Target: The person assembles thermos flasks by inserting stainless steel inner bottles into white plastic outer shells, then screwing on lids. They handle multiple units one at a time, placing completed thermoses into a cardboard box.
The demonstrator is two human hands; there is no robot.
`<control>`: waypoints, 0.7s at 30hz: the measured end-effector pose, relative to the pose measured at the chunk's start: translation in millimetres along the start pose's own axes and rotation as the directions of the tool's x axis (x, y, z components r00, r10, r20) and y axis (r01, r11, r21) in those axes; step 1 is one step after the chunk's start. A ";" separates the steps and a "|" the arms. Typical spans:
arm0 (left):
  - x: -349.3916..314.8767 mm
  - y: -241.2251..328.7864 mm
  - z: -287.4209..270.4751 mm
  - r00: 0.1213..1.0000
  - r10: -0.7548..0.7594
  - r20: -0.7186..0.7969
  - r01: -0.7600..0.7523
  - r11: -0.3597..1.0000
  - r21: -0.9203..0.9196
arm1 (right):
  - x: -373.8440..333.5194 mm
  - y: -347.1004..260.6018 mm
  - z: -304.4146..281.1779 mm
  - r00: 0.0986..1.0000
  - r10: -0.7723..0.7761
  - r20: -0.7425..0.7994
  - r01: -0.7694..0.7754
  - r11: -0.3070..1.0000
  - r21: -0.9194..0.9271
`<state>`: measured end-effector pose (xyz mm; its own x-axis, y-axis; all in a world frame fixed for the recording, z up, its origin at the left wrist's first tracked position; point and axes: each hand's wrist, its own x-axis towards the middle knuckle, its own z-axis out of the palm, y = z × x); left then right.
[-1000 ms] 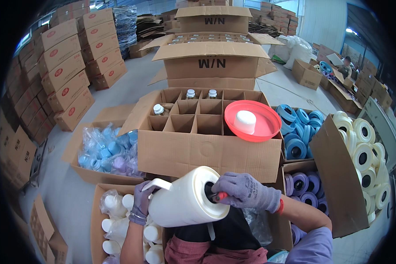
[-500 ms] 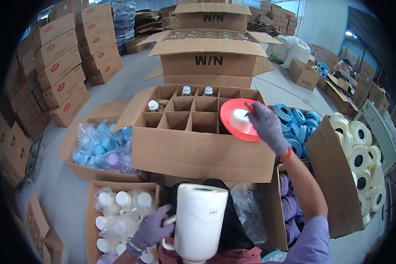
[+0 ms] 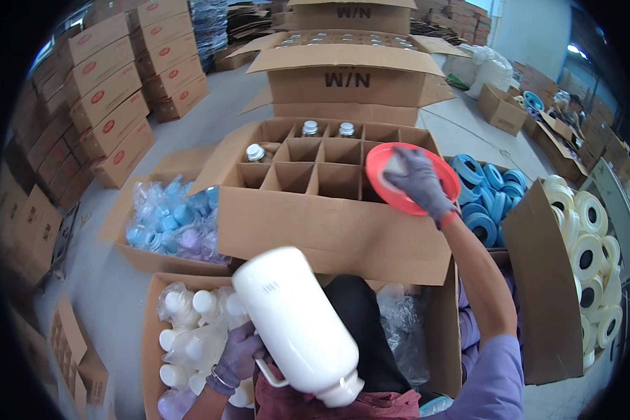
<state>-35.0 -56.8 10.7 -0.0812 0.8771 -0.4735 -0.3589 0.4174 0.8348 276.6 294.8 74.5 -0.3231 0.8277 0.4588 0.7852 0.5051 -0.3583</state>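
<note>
**Brown Cardboard Cartons Crowd a Smooth Grey Floor**

Boxes line the hall around the person's lap. Nearest, a glossy white cylindrical jug slants across the lap, its broad base up and to the left, its narrower neck low over dark red cloth. The purple-grey gloved left hand is alongside the jug, near its curved white handle; whether the fingers grip it cannot be told. Past that hand, an open brown carton holds round white plastic parts, some wrapped in clear film.

Beyond the lap stands a divided cardboard box. At its right corner rests a round red plastic dish, over which the purple-grey gloved right hand, slightly blurred, has its fingers closed about a round white cap. To the right lie blue plastic rings and, farther right, cream plastic rings. White-capped bottles occupy three cells toward the box's far side. Behind it, open-flapped cartons stand in line.
</note>
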 end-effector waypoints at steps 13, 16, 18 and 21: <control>14.5 -31.7 15.4 0.518 0.848 0.113 -0.611 0.274 0.743 | -217.6 -150.0 27.9 0.998 -0.029 -0.063 0.065 0.716 0.696; 42.2 -104.3 -27.8 0.651 0.672 -0.353 -0.747 0.650 -0.140 | -184.8 -156.8 28.5 0.722 0.068 0.688 -0.668 -0.193 0.719; 30.9 -64.3 -29.9 0.564 0.804 -0.188 -0.774 0.594 0.220 | -169.7 -136.4 48.1 0.592 -0.028 0.805 -0.785 -0.246 0.569; 27.7 -14.6 -14.9 0.303 0.877 0.374 -0.835 0.054 0.548 | -136.0 -122.8 55.5 0.691 -0.126 0.712 -0.722 -0.169 0.671</control>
<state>-45.9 -42.1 -18.8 0.0086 0.7203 0.6936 0.5576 -0.5792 0.5946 194.8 133.8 11.0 -0.6981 0.6823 -0.2171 -0.2539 -0.5194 -0.8160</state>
